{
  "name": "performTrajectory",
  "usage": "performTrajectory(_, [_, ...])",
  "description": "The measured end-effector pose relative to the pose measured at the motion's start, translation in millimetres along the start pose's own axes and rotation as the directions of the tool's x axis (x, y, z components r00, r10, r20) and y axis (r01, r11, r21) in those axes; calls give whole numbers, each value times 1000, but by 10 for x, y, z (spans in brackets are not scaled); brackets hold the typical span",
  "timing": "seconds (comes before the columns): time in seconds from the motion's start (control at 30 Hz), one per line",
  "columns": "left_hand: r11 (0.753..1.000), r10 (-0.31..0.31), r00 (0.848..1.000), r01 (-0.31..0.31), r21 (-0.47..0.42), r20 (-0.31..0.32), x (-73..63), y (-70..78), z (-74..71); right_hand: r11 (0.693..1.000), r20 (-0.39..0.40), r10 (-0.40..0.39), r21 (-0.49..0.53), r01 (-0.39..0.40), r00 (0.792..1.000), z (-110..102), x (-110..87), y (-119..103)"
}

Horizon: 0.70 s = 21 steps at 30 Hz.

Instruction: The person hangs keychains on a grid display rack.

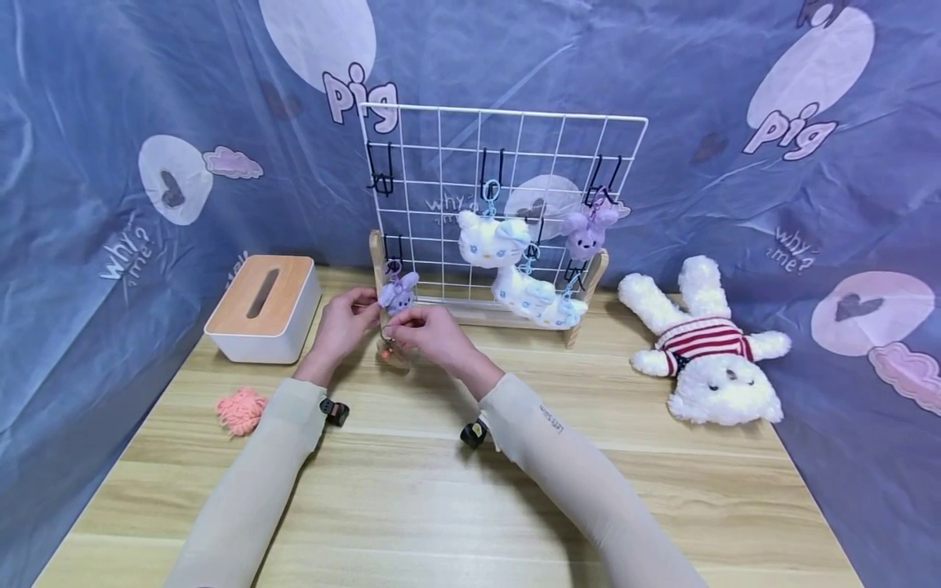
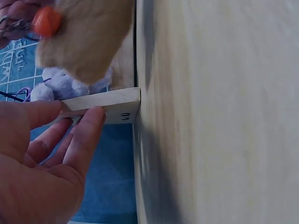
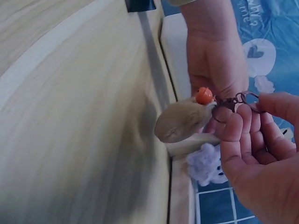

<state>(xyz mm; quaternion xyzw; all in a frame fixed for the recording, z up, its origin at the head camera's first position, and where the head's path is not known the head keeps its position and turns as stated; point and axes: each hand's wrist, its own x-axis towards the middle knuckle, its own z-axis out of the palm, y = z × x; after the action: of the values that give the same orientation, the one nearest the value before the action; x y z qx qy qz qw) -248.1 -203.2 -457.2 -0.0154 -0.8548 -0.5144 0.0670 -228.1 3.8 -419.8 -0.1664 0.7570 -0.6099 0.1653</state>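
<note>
My right hand (image 1: 434,335) pinches the metal ring (image 3: 252,100) of a tan plush keychain (image 3: 182,121) between thumb and fingertips. The plush hangs below with a clasp and a small orange bead (image 3: 204,95) at its top. With thumb and fingertips, my left hand (image 2: 51,154) holds the wooden side post (image 2: 100,105) of the wire grid rack (image 1: 459,175). A purple plush keychain (image 1: 398,296) hangs on the lower left hook, just above the right hand. Two other hooks bear white cat plush keychains (image 1: 488,239) and another purple one (image 1: 586,237).
Left of the rack stands a white tissue box (image 1: 265,314) with a wooden lid, and a pink fuzzy bundle (image 1: 241,410) lies nearer. A white teddy bear (image 1: 709,347) in a striped sweater lies at the right. An upper left black hook (image 1: 381,171) carries no plush.
</note>
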Motion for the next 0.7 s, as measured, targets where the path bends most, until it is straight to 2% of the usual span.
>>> performTrajectory(0.3, [999,2,1000,-2,48,2,-3,-7,-15,990,-2,-128,-55,127,992,4,-47,-214])
performTrajectory(0.7, [998,12,1000,-12,64,1,-21,31,-28,965,-38,-211,-166,203,977,-14,-64,-510])
